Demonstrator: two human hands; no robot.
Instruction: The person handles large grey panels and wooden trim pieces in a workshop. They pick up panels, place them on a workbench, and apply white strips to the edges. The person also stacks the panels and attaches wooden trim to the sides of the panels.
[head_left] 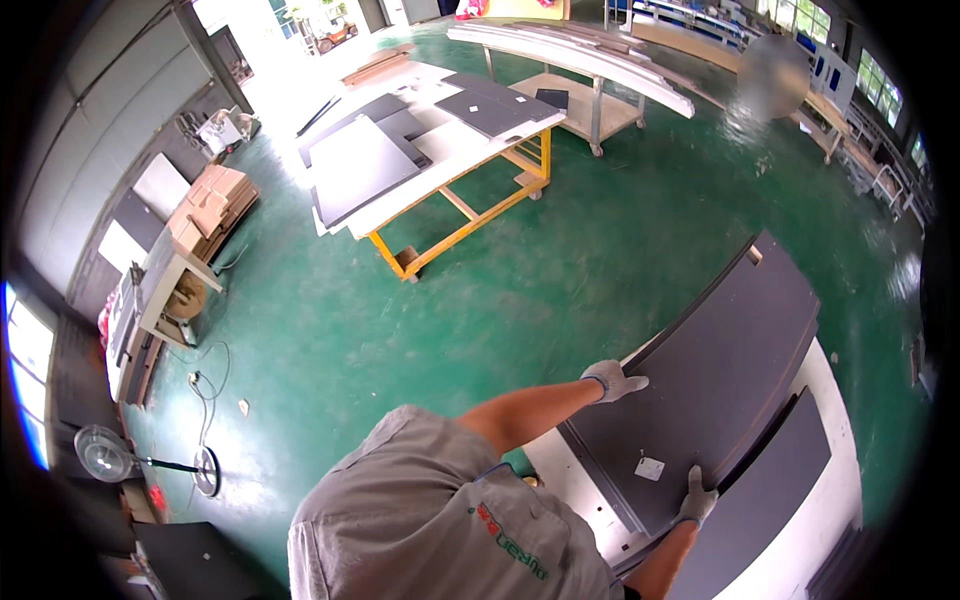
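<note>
A stack of long dark grey panels (700, 370) lies at the lower right, with a small white label (649, 468) near its close end. My left hand (612, 381), in a light knit glove, grips the left long edge, its thumb over the top face. Across from it, my right hand (695, 497), gloved too, holds the right edge near the label. Some fingers of both hands are hidden at the edges. Beside my right hand lies another dark panel (775, 485). A white board (836, 405) shows beneath both.
A yellow-framed table (465, 223) with grey and white panels stands ahead. Behind it is a wheeled rack (596, 115) bearing long strips. To the left are stacked brown boards (213, 205), a work table (165, 290), a standing fan (104, 453) and a loose cable (207, 400) on the green floor.
</note>
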